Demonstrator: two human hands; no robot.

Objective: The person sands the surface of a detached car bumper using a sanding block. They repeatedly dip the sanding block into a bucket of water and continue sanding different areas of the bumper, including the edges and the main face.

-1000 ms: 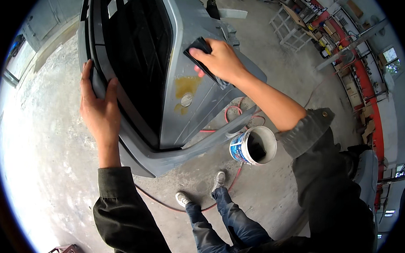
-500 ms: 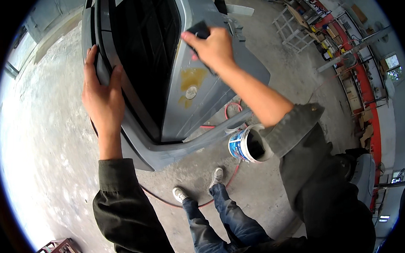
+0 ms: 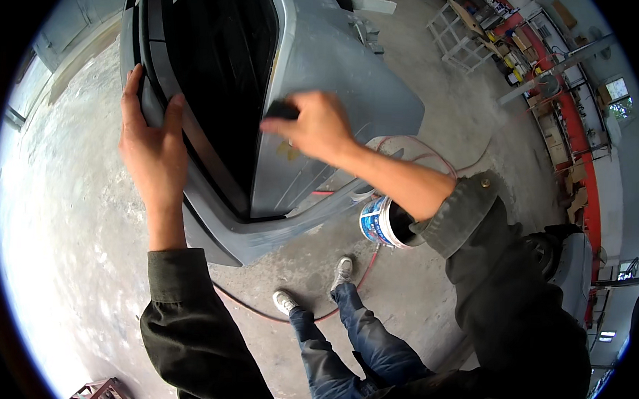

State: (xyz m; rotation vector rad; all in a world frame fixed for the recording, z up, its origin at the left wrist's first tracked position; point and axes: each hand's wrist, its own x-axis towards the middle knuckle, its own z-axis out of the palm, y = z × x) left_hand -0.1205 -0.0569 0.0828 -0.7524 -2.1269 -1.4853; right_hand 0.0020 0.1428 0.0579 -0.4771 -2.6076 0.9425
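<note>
A grey car bumper [image 3: 339,79] with a dark grille opening [image 3: 221,74] stands in front of me. My left hand [image 3: 154,149] grips the frame left of the opening, thumb on the inner side and fingers over the outer edge. Pinched in my right hand [image 3: 319,128] is a small black sanding pad [image 3: 282,110], against the painted face just right of the opening. That hand is slightly blurred. A bit of a yellowish-brown filler patch [image 3: 287,152] shows below it; the rest of the patch is hidden.
A white and blue bucket [image 3: 378,220] with a dark inside stands near my right forearm. A red hose [image 3: 362,290] curves over the concrete floor around my feet. Far right are a wooden stand [image 3: 462,34], cluttered shelves [image 3: 550,135] and a pale vehicle [image 3: 574,275].
My right hand has moved down along the bumper face with the sanding pad, now covering most of the filler patch. The left hand keeps its hold; the view has shifted slightly.
</note>
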